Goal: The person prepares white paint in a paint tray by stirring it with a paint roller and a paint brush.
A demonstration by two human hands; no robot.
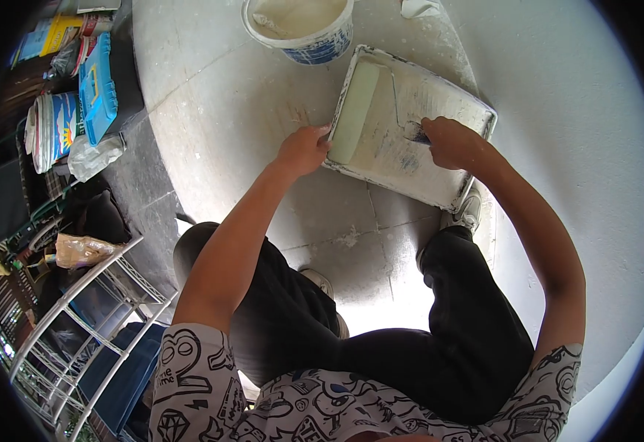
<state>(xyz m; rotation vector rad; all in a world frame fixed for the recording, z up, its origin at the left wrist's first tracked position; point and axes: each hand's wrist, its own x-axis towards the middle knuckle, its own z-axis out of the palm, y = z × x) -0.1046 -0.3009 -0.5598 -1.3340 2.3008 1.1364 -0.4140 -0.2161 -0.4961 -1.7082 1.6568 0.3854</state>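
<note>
The left hand (303, 149) is gripping the paint tray (440, 184) edge, steadying it, while the right hand (447, 141) is clenching a brush (415, 135) inside it.

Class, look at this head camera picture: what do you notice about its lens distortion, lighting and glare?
Head view: fisheye lens bends the scene, black corners ringing it; bright daylight washes the floor pale, glare between the legs; left hand and right hand at the paint tray stay sharp.

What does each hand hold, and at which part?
The left hand grips the paint tray at its near-left edge. The right hand holds a dark tool inside the tray; the part gripped is hidden.
</note>
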